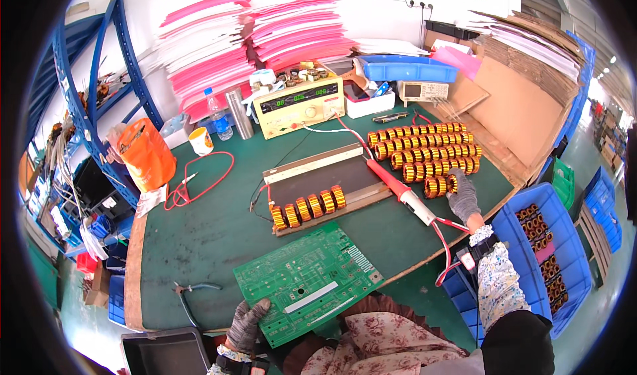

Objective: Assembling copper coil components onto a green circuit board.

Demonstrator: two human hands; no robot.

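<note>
My left hand (246, 325), in a grey glove, is closed on the near left corner of a green circuit board (269, 279). The board lies tilted over the table's front edge, with a white strip and a row of pale contacts on it. At the right, my gloved right hand (466, 199) has its fingers around a copper-wound ring coil (452, 183), the end one of a short row. Behind it several longer rows of such coils (428, 151) stand side by side. Left of them, a wooden-edged frame (312, 166) carries several more coils (309, 208) along its near rail.
A red probe (391, 179) with its cable crosses the frame's right end. Pliers (189, 295) lie at the left front. A power supply (302, 106), a flask (239, 113) and a bottle (217, 115) stand behind. Blue bins (514, 226) flank the table's right edge.
</note>
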